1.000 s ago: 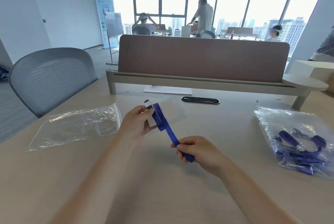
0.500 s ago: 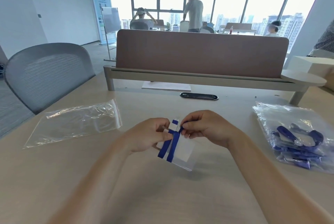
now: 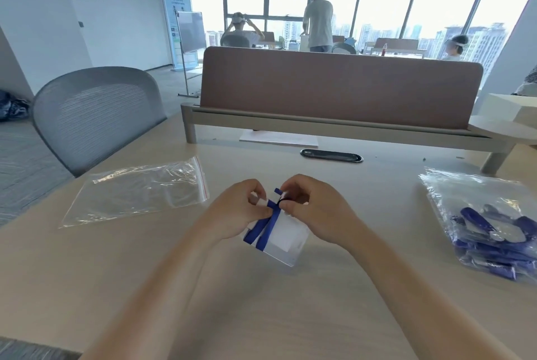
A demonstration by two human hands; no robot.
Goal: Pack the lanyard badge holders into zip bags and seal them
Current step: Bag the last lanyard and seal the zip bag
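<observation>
A clear badge holder (image 3: 286, 236) with a white card inside hangs just above the table (image 3: 87, 287) in front of me. Its blue lanyard (image 3: 268, 224) is folded into short loops over the holder's face. My left hand (image 3: 236, 211) pinches the folded strap at the holder's top left. My right hand (image 3: 316, 210) pinches the top of the holder and the strap end from the right. An empty zip bag (image 3: 136, 192) with a red seal line lies flat to the left. A filled zip bag (image 3: 491, 226) holding several blue lanyards lies at the right.
A grey mesh chair (image 3: 93, 115) stands at the table's left edge. A brown divider panel (image 3: 340, 89) on a grey rail closes the far side, with a white sheet (image 3: 279, 139) and a black cable port (image 3: 331, 155) before it. People work at desks by the windows.
My right hand came up from the stretched strap end to meet my left hand. The lanyard went from pulled out straight to folded over the holder, which dropped nearer to me.
</observation>
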